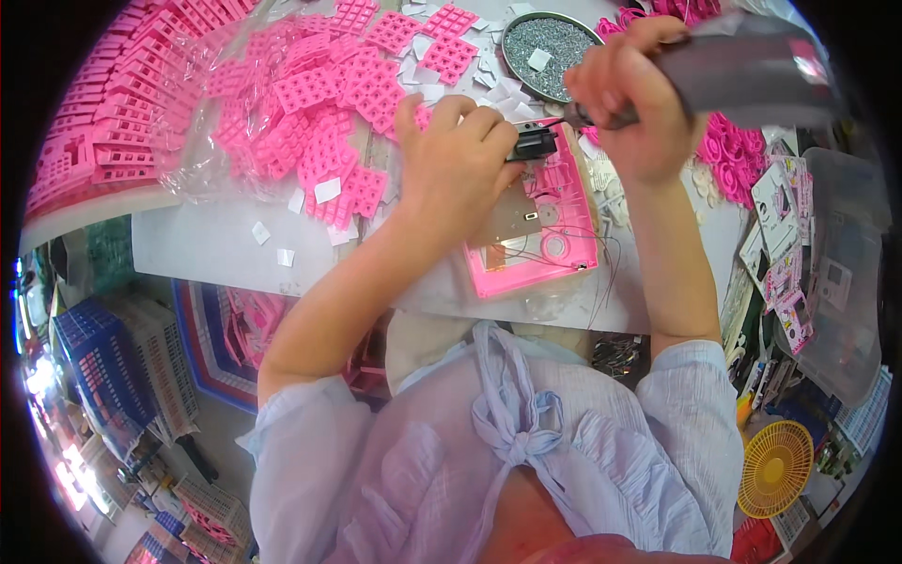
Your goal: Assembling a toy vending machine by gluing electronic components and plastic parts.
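My right hand point(634, 103) is wrapped round a dark grey power screwdriver point(752, 73), its tip pointing left at the upper end of an open pink plastic casing point(526, 279). Whether the tip touches a screw is too small to make out. With bent fingers, my left hand point(456, 164) grips a small black part point(536, 143) at that same end of the casing. Inside the casing lie a grey-brown plate point(517, 218) and thin dark wires point(573, 233), which trail past its right side. My left hand hides part of the casing's left side.
A round tray of small metal screws point(564, 70) stands beyond the casing. Pink keypad pieces point(329, 89) and white paper squares point(327, 191) cover the table's left. Pink casings point(132, 103) are stacked far left. Pink loops point(733, 155) and printed panels point(780, 226) lie right.
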The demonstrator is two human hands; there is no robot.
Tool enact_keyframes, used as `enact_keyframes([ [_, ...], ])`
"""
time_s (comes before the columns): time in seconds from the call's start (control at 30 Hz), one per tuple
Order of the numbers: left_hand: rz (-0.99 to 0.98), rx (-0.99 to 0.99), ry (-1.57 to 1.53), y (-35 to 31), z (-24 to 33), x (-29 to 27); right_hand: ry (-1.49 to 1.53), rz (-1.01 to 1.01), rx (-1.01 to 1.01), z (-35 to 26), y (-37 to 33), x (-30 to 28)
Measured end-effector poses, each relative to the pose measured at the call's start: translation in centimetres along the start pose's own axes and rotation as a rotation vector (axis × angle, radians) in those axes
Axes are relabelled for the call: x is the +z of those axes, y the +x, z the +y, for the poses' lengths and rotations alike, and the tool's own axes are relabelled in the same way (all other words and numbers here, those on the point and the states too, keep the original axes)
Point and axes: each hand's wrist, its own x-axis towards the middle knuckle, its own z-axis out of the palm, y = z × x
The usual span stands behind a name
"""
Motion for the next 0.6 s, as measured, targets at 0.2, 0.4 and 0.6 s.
enact_keyframes([
  [0.2, 0.017, -0.018, -0.048, 0.0, 0.1, 0.3, -0.019, 0.021, 0.053, 2.0, -0.3, 0.3],
  [0.4, 0.035, 0.014, -0.099, 0.0, -0.1, 0.4, -0.118, -0.170, 0.005, 3.4, -0.3, -0.3],
  [0.6, 0.017, 0.066, -0.349, 1.3, -0.4, 1.6, -0.123, -0.043, 0.070, 1.2, 1.5, -2.6],
])
